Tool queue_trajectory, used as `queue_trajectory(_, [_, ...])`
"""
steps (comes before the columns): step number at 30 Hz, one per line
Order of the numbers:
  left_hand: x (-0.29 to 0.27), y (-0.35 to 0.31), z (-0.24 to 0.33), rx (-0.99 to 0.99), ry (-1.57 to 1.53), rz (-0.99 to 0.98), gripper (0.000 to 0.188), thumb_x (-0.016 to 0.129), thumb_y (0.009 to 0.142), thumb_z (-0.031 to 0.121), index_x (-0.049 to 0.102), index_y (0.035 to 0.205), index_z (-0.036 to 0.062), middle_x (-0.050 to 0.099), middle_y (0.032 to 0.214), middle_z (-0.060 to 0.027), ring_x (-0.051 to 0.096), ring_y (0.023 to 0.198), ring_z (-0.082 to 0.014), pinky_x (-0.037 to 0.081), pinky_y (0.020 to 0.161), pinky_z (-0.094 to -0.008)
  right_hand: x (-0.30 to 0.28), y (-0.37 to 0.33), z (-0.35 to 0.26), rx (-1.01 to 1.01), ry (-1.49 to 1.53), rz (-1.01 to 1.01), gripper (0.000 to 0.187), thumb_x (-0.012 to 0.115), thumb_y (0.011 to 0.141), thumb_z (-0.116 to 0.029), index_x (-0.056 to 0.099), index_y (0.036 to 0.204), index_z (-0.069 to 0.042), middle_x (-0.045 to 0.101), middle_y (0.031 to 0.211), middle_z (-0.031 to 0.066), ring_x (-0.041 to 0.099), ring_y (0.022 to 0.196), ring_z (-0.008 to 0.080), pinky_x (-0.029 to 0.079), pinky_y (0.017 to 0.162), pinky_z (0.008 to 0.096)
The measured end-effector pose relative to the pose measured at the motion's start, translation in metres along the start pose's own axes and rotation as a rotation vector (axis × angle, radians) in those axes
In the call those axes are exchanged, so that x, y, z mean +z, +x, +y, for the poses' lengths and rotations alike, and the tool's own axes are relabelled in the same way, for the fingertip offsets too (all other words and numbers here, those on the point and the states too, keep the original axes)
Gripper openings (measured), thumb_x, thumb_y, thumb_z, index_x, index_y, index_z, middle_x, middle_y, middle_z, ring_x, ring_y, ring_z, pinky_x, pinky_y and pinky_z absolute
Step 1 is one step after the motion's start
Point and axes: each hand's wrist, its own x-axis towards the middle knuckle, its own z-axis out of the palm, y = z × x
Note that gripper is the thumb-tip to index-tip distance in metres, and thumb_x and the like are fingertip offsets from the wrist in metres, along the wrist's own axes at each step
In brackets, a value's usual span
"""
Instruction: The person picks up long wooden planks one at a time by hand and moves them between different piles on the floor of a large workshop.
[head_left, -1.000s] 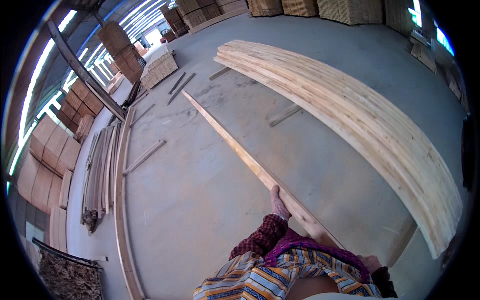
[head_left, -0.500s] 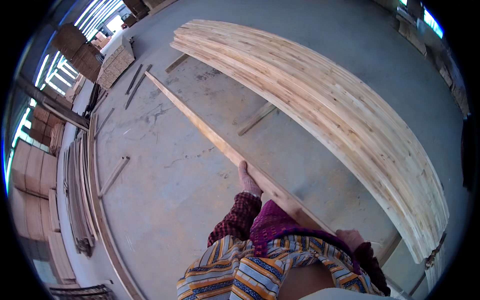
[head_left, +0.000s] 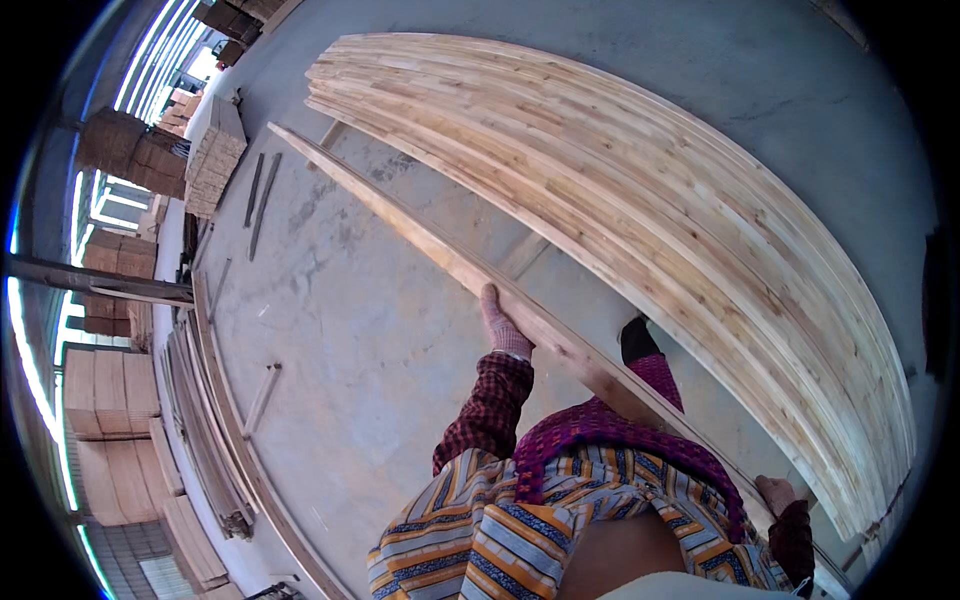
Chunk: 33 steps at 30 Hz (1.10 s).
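A long, narrow wooden board (head_left: pixel 440 252) runs slantwise in front of me, from the far left down to my right side. My left hand (head_left: pixel 507 328), in a pinkish knit glove, grips its near edge around the middle. My right hand (head_left: pixel 777 494) is closed on the board's near end, low at the right; some of its fingers are hidden. Just beyond the board lies a wide layer of pale planks (head_left: pixel 620 190), set side by side. The held board is raised off the floor, and its far tip comes close to the planks' far left end.
Wooden bearers (head_left: pixel 525 252) stick out from under the planks. My dark shoe (head_left: pixel 634 338) stands between board and planks. Loose sticks (head_left: pixel 264 205) lie on the grey floor to the left. Beyond them are long strips (head_left: pixel 200 420) and stacked timber (head_left: pixel 112 400).
The held board has come nearer to the planks, both hands still on it. My foot has stepped into view beside the planks, and the whole view has shifted.
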Motion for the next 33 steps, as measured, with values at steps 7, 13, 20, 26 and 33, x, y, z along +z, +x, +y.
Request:
queue_trajectory(7, [0.157,0.172,-0.037,-0.002,-0.002,-0.031,0.081,0.071,0.084,0.066,0.059,0.138,0.0076,0.066,0.131,-0.0152,0.061,0.117,-0.0379,0.049,0.104,-0.0580,-0.071,0.203,-0.093,-0.018,-0.072,-0.044,0.063,0.062,0.093,-0.056,0.076,0.097,0.005,0.075,0.088,0.0219,0.070,0.091,0.0311,0.050,0.085,0.0469])
queue_trajectory(13, [0.225,0.276,-0.014,-0.020,0.063,-0.016,0.083,0.068,0.085,0.066,0.057,0.142,0.0078,0.062,0.138,-0.0166,0.057,0.124,-0.0399,0.044,0.109,-0.0604,-0.099,0.265,-0.203,-0.049,-0.054,-0.111,0.063,0.063,0.090,-0.056,0.075,0.089,0.005,0.068,0.071,0.0181,0.064,0.071,0.0276,0.050,0.073,0.0448])
queue_trajectory(20, [0.283,0.390,0.053,0.048,0.141,0.032,0.084,0.069,0.085,0.067,0.055,0.143,0.0079,0.063,0.137,-0.0142,0.060,0.122,-0.0368,0.048,0.106,-0.0568,-0.067,0.328,-0.334,-0.032,-0.034,-0.153,0.065,0.059,0.090,-0.057,0.075,0.090,0.006,0.071,0.081,0.0280,0.070,0.081,0.0386,0.051,0.079,0.0496])
queue_trajectory(26, [0.303,0.488,0.106,0.013,0.235,0.063,0.087,0.068,0.085,0.068,0.053,0.146,0.0086,0.059,0.143,-0.0145,0.056,0.127,-0.0380,0.045,0.109,-0.0591,-0.030,0.355,-0.431,-0.047,-0.011,-0.188,0.068,0.055,0.092,-0.059,0.075,0.092,0.006,0.071,0.090,0.0320,0.071,0.093,0.0439,0.050,0.086,0.0517])
queue_trajectory(33, [0.312,0.588,0.155,0.129,0.266,0.029,0.085,0.068,0.087,0.065,0.049,0.149,0.0110,0.054,0.149,-0.0123,0.051,0.133,-0.0372,0.039,0.113,-0.0586,-0.009,0.370,-0.547,-0.050,0.017,-0.238,0.066,0.055,0.092,-0.059,0.074,0.090,0.005,0.071,0.085,0.0296,0.069,0.087,0.0419,0.050,0.084,0.0496])
